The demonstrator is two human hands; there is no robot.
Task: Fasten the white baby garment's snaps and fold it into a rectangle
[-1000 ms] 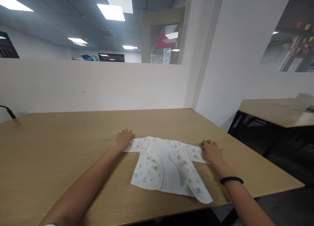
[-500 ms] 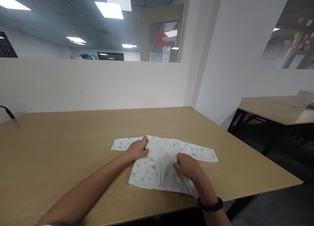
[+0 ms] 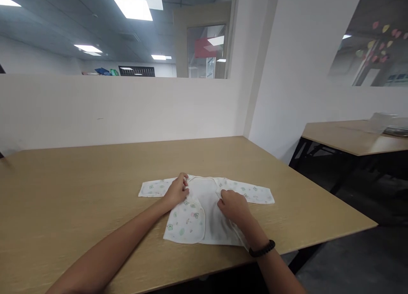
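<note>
A small white baby shirt (image 3: 185,221) with a print of little animals and leaves lies spread on the table, sleeves out to both sides and its front open. My left hand (image 3: 177,192) is at the shirt's left shoulder beside the neckline, fingers bent and pinching the cloth. The edge of the right front panel is in the closed fingers of my right hand (image 3: 234,206), just below the neckline. A black beaded bracelet (image 3: 262,249) circles my right wrist. My right hand and forearm hide much of that panel.
The wooden table (image 3: 95,179) meets a low white wall (image 3: 143,111) at the back. Its front edge runs just below the shirt. Off to the right stands another table (image 3: 344,134) with a clear plastic item (image 3: 381,123) on it.
The view has swung slightly to the right. My right hand has moved a little up toward the neckline with the panel edge. My left hand stays at the shoulder.
</note>
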